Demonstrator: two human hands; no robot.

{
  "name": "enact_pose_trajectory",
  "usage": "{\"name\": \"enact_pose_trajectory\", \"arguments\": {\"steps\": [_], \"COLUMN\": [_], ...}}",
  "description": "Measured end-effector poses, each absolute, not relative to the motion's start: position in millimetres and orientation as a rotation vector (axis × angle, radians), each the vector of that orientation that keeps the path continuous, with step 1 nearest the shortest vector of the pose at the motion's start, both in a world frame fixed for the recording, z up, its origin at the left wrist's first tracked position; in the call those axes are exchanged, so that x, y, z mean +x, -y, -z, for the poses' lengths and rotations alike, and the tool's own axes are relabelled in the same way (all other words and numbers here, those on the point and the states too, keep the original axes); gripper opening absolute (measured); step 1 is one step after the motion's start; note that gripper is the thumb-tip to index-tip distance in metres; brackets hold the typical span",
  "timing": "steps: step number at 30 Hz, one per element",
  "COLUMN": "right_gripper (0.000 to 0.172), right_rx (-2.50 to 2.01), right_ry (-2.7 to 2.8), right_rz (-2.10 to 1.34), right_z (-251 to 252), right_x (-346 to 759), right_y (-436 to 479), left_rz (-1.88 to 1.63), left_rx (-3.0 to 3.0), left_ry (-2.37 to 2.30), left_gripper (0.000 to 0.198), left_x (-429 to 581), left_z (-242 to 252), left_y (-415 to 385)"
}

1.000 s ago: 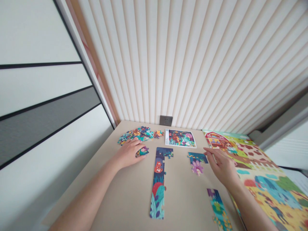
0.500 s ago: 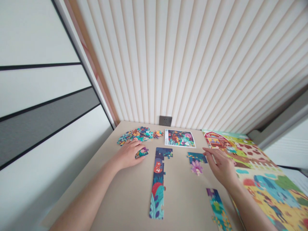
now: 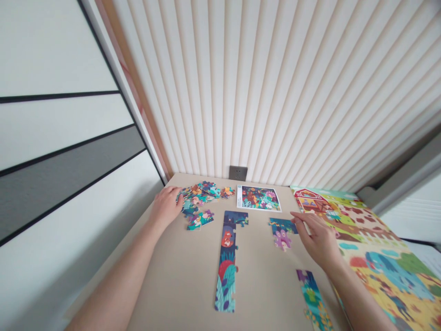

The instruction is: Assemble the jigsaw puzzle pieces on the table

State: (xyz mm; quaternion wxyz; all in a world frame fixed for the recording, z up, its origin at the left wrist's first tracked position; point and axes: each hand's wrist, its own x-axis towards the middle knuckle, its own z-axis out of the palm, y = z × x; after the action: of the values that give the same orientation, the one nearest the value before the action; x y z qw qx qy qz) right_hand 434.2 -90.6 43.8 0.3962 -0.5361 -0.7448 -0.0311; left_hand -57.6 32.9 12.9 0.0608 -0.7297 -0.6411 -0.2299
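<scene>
A: What did it look like?

B: Three joined puzzle parts plus loose stuff. Long strip [image 3: 225, 266]: dark blue top with a stub to the right, red animal, then red and teal leaf shapes. Creature section [image 3: 282, 233]: blue band over a pink-purple face. Frog strip [image 3: 312, 294]: purple, teal, yellow plants. Loose pile [image 3: 203, 191]: multicoloured jumble; a few spread pieces [image 3: 200, 219] on its near side.

A: Where vs hands?

B: All on the bench [image 3: 186, 276]. Pile was at the far left corner, left hand [image 3: 167, 205] at its left side, just inside the left edge. Long strip lay between the hands, clear of both. Creature section was just left of the right hand [image 3: 317, 234], its right end at the fingertips. Frog strip was toward the near edge, beside the right forearm [image 3: 358, 294].

A: Pose?

B: Left: palm down, fingers loosely bent, partly open, at the pile; can't tell if it had a piece. Right: half-curled, index pointing left; can't tell if it gripped the section. Left forearm [image 3: 117, 271] angled in from the near left, right one from the near right.
</scene>
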Motion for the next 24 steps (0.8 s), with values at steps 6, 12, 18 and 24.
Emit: {"name": "enact_pose_trajectory", "arguments": {"steps": [6, 12, 18, 24], "right_gripper": [0.022, 0.023, 0.021, 0.02], "right_rx": [-1.36, -1.354, -1.364, -1.366], "right_ry": [1.894, 1.902, 1.911, 1.909], "right_rz": [0.086, 0.101, 0.088, 0.083], "right_z": [-44.0, -42.7, -41.7, -39.4], "right_x": [433.8, 434.3, 432.2, 433.4], "right_y": [90.8, 90.0, 89.9, 88.7], "left_rz": [0.72, 0.729, 0.805, 0.935], "left_rx": [-2.168, -2.287, -2.297, -2.341], "left_ry": [2.082, 2.072, 2.037, 1.911], "left_gripper": [0.051, 0.059, 0.052, 0.05], "left_x": [-76.6, -65.7, -55.3, -50.9], "left_z": [2.6, 8.9, 16.3, 14.4], "left_y": [-48.5, -54.3, -62.9, -61.7]}}
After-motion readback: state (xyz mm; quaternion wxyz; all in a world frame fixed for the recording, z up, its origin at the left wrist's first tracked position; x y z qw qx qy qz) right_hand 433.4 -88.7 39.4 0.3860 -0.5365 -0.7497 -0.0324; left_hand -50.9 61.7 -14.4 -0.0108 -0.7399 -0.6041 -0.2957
